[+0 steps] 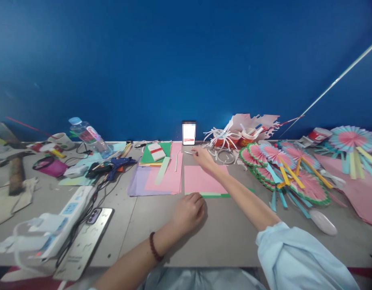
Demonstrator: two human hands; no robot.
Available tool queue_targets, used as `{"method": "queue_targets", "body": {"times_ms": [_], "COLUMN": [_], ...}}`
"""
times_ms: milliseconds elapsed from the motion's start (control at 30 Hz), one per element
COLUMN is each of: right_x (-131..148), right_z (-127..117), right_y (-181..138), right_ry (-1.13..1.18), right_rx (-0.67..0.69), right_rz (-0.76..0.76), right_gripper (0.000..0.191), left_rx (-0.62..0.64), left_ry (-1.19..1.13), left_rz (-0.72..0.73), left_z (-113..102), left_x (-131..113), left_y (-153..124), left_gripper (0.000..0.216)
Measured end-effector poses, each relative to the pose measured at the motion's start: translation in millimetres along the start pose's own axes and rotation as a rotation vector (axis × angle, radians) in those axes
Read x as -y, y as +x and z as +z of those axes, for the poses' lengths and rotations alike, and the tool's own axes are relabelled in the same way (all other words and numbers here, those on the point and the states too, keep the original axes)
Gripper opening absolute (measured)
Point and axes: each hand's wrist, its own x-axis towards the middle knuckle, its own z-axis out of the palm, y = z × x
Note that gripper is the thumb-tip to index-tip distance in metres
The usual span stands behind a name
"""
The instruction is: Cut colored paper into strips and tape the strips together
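My right hand (203,158) reaches past the pink sheet (202,177), its fingers pinched on a slim silver pointed tool (188,152), which looks like scissors; its handles are hidden. My left hand (190,209) rests on the table in a loose fist just below the sheet's near edge, with nothing visible in it. Green paper (217,195) shows under that edge. To the left lie pink and lilac sheets (140,183), topped by a green pad (146,151), a red-and-white packet (157,152) and a pale green strip (162,170).
A lit phone (189,133) leans on the blue wall. Folded paper fans (306,185) and cups with white strips (223,139) fill the right. Leftward are a bottle (90,135), glue gun (113,167), power strip (69,217), another phone (86,241) and hammer (15,173).
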Motion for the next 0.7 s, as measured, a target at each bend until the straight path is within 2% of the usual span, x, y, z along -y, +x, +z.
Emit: {"method": "queue_targets", "body": {"times_ms": [167, 300, 533, 700], "right_x": [-25, -29, -25, -17], "right_z": [-10, -7, 5, -1], "right_y": [17, 31, 40, 36], "right_ry": [-0.14, -0.183, -0.087, 0.007], "right_rx": [-0.048, -0.032, -0.061, -0.173], "right_rz": [0.244, 0.333, 0.332, 0.203], "right_gripper": [0.028, 0.03, 0.017, 0.019], "left_rx": [0.025, 0.029, 0.027, 0.012], "left_ry": [0.003, 0.003, 0.014, 0.008], "left_rz": [-0.003, 0.003, 0.018, 0.018], "left_z": [-3, -4, -1, 0], "left_x": [-2, -2, 0, 0], "left_y": [1, 1, 2, 2], "left_gripper": [0.016, 0.016, 0.016, 0.015]}}
